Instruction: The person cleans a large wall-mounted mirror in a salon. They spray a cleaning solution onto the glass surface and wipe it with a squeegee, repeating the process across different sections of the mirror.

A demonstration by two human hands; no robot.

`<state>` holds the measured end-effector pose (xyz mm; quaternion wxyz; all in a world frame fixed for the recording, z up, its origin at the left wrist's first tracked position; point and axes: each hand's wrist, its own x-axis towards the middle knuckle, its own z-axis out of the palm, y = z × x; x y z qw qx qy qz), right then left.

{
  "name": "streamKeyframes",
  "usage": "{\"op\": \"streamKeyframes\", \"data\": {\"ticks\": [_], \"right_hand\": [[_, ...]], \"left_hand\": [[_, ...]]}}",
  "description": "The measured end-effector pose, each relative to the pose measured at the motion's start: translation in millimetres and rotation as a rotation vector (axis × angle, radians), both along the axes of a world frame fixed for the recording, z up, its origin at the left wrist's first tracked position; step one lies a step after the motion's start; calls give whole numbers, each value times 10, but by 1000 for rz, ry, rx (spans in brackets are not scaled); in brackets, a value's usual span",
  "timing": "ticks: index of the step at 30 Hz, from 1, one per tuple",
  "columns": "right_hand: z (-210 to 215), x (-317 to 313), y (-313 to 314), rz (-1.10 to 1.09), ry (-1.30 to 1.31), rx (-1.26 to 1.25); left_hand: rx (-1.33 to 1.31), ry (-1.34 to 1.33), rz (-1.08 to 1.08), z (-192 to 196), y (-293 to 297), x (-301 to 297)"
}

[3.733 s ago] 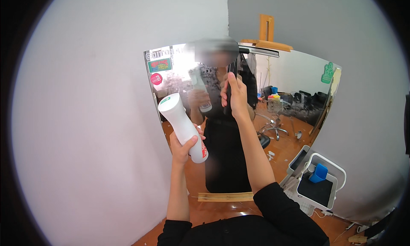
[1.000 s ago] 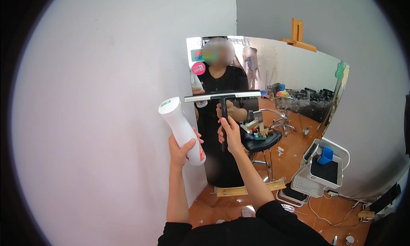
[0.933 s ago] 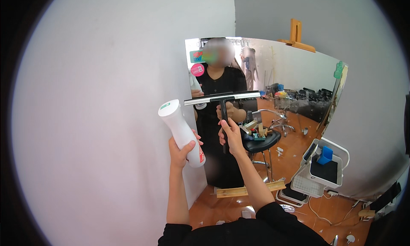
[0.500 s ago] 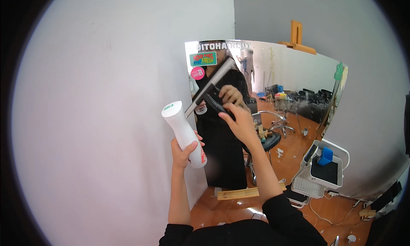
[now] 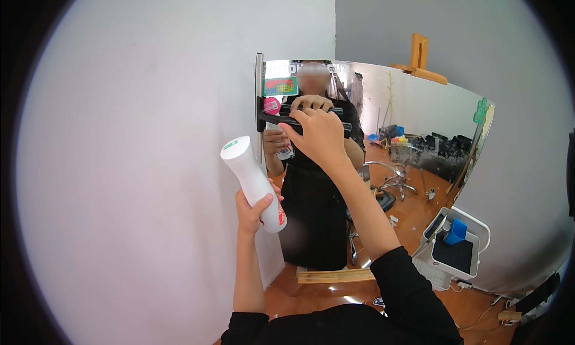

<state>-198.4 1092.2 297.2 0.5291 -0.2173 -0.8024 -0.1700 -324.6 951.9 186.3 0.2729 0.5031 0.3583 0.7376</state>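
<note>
Pale wall (image 5: 132,165) and grey wall (image 5: 479,39) meet behind a mirror (image 5: 314,225) on a wooden easel (image 5: 415,54), with a white trolley (image 5: 454,269) at right. We list two hands: left hand (image 5: 250,212), wrapped round the lower body of a tilted white bottle (image 5: 250,174) before the mirror's left edge; right hand (image 5: 320,135), gripping a squeegee (image 5: 260,108) by its black handle, blade upright along that edge, contact with the mirror unclear to us. For an even pass, we judge it best to hold the full blade flush, pressure steady, bottle clear.

Head-worn fisheye view toward the mirror (image 5: 398,150)
</note>
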Motion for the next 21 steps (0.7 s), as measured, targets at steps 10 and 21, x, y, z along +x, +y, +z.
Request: {"op": "streamKeyframes", "data": {"ticks": [10,21], "right_hand": [[-23,616,136,-37,50,-29],[-107,1510,341,-90,97,-110]], "left_hand": [[23,19,-16,107,219,452],[47,29,-126,157,606,1010]]}}
